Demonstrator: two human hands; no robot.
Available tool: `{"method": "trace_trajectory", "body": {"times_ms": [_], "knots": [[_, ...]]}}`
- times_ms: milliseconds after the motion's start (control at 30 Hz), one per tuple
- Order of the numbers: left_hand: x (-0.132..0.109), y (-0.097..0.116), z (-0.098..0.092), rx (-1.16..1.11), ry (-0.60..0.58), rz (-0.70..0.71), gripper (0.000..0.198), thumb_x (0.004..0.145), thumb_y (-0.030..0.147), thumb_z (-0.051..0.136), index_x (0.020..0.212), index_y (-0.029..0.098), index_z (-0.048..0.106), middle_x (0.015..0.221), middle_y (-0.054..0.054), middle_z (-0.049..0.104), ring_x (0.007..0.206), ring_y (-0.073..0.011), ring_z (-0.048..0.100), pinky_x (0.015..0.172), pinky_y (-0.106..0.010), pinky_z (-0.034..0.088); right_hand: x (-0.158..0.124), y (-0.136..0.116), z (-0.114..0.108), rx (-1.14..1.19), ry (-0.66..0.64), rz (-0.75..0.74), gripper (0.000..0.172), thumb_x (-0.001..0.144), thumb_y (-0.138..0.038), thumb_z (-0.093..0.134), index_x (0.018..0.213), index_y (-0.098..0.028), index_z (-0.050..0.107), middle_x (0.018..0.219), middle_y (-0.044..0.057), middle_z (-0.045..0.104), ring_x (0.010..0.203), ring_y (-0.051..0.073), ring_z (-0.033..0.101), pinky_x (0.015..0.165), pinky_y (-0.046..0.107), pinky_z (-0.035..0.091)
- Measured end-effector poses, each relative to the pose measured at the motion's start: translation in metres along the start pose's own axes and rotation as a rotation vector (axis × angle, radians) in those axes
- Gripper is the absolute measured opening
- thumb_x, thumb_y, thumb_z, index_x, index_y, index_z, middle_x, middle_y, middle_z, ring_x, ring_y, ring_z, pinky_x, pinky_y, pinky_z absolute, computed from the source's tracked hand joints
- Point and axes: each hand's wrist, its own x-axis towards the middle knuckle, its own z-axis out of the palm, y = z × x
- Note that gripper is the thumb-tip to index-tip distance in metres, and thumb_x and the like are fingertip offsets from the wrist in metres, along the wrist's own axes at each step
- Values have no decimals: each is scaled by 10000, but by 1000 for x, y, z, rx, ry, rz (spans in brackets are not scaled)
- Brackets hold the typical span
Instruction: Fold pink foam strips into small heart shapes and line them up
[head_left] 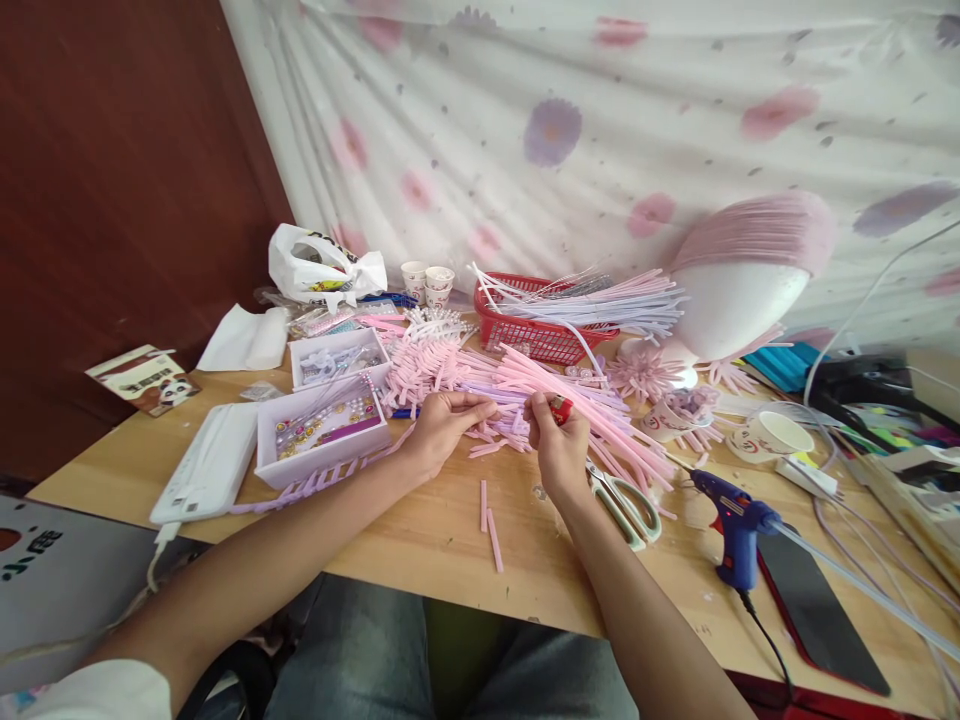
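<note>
My left hand (450, 428) is closed in a pinch over the middle of the table. Whatever it holds is too small to make out against the pink stems behind. Close by on the right, my right hand (559, 440) curls its fingers around a small red object (560, 408), which looks like a lighter. Just beyond both hands lies a heap of pink pipe cleaners (577, 395), with short bent pink pieces (427, 360) on its left. Two short pink pipe cleaner pieces (493, 540) lie nearer to me. Scissors (626, 505) with pale green handles rest beside my right wrist.
A blue hot glue gun (739, 525) stands at right, beside a dark phone (821, 610). White boxes of beads (322, 425) and a power bank (206, 460) lie left. Behind are a red basket (525, 335), paper cups (439, 285) and a white mannequin head (739, 290).
</note>
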Motion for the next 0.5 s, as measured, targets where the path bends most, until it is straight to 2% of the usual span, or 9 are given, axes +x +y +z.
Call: {"method": "trace_trajectory", "body": {"times_ms": [67, 200, 367, 500], "knots": [[-1, 2, 0, -5, 13, -5, 334, 609, 401, 876, 773, 128, 777, 756, -64, 753, 643, -126, 623, 653, -247, 487, 0, -1, 1, 18, 12, -17, 423, 837, -586, 636, 762, -170, 622, 575, -26, 500, 492, 92, 372, 452, 230, 303], [-2, 4, 1, -40, 3, -9, 332, 598, 377, 882, 783, 129, 760, 764, -58, 745, 658, -139, 644, 663, -260, 499, -2, 1, 3, 24, -84, 9, 343, 763, -497, 751, 755, -167, 657, 527, -50, 465, 473, 84, 345, 458, 235, 286], [0, 4, 0, -184, -68, 2, 299, 603, 323, 879, 796, 144, 736, 711, 1, 694, 619, -88, 593, 613, -208, 454, -6, 4, 8, 112, -165, 122, 282, 760, -427, 764, 746, -174, 639, 523, -71, 426, 455, 66, 288, 445, 229, 218], [1, 3, -1, -115, -75, 31, 276, 654, 370, 844, 767, 148, 726, 694, 7, 673, 621, -95, 585, 618, -217, 467, -7, -3, 10, 24, -267, 79, 235, 757, -371, 771, 739, -158, 673, 587, -39, 516, 506, 73, 376, 477, 223, 281]]}}
